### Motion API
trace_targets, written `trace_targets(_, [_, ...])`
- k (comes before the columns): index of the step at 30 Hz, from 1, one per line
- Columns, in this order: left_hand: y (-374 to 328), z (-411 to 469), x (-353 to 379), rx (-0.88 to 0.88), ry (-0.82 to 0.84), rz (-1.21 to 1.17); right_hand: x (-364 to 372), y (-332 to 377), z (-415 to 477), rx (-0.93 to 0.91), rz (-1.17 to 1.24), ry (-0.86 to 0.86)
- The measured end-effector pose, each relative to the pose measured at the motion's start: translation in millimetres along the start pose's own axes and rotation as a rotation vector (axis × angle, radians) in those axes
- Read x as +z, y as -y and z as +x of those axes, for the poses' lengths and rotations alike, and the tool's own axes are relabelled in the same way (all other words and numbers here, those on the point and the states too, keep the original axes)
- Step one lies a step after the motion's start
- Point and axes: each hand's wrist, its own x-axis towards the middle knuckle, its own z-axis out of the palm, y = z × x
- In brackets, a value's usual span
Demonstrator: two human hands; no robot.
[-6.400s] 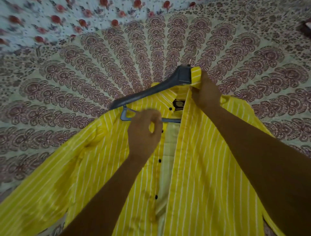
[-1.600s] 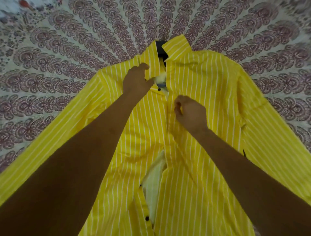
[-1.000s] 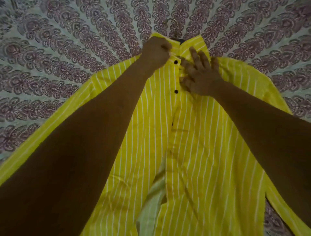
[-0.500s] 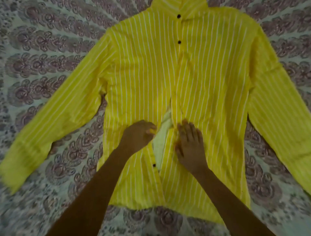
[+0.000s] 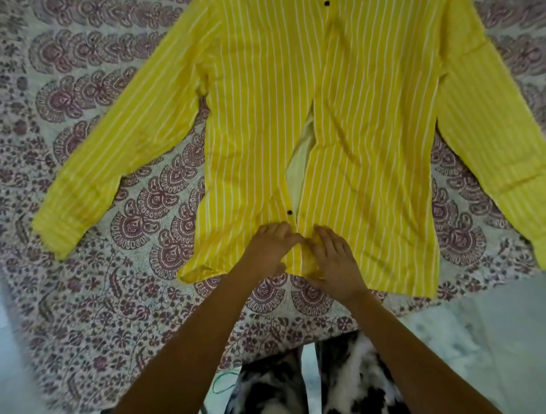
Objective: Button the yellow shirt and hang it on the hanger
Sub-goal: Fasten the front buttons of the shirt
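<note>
The yellow shirt [image 5: 369,133] lies flat and front-up on a patterned bedspread [image 5: 118,295], with both sleeves spread to the sides and the hem towards the person. The upper part of the front looks closed. One dark button [image 5: 326,3] shows at the top edge of the view, and below it the two front edges meet. Lower down the front is still open: a long gap [image 5: 300,159] shows the pale inside of the cloth, and a second dark button [image 5: 290,211] sits unfastened on the edge just above the hands. Both hands are at the bottom of the opening, close to the hem. The left hand [image 5: 270,249] has its fingers curled on the button-side edge and seems to pinch it. The right hand [image 5: 335,261] lies on the other edge with fairly straight fingers and presses the bunched cloth down. So I judge the buttoning to be only partly done, since the lower buttons remain. The hanger is not visible here, because the collar is out of view, so I cannot tell whether the shirt is on it.
</note>
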Motion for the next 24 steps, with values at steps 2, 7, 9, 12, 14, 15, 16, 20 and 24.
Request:
trace_targets(2, [0.8,-3.9,5.8,0.049,-0.139,-0.036,0.7,1.1,-3.9,-0.021,-0.051,0.047])
trace_targets(7, [9.6,-13.7,12.9,0.044,-0.345,-0.347,-9.4,4.7,7.6,0.023,0.047,-0.050])
trace_targets(9, [9.2,-20.3,11.2,0.026,-0.409,-0.438,-14.7,3.8,9.6,0.038,0.246,-0.129])
trace_targets(12, [6.6,-35.7,10.7,-0.039,-0.553,-0.524,-15.6,-1.6,-2.8,-0.027,0.303,-0.184])
trace_targets(14, [8.0,-44.6,9.1,-0.036,-0.578,-0.516,-17.6,-5.7,-11.1,-0.099,0.242,-0.159])
trace_targets(15, [7.2,-49.4,8.8,-0.008,-0.562,-0.487,-18.8,-6.4,-16.5,-0.118,0.225,-0.165])
trace_targets(16, [4.7,-54.1,8.2,0.027,-0.538,-0.436,-19.2,-6.4,-22.9,-0.128,0.210,-0.182])
trace_targets(20, [-15.7,-65.8,13.0,0.146,-0.447,-0.197,-21.8,0.5,-43.3,-0.169,0.098,-0.315])
trace_targets(24, [-34.7,-59.3,31.1,0.066,-0.266,-0.011,-15.3,-1.2,-53.7,-0.205,-0.024,-0.269])
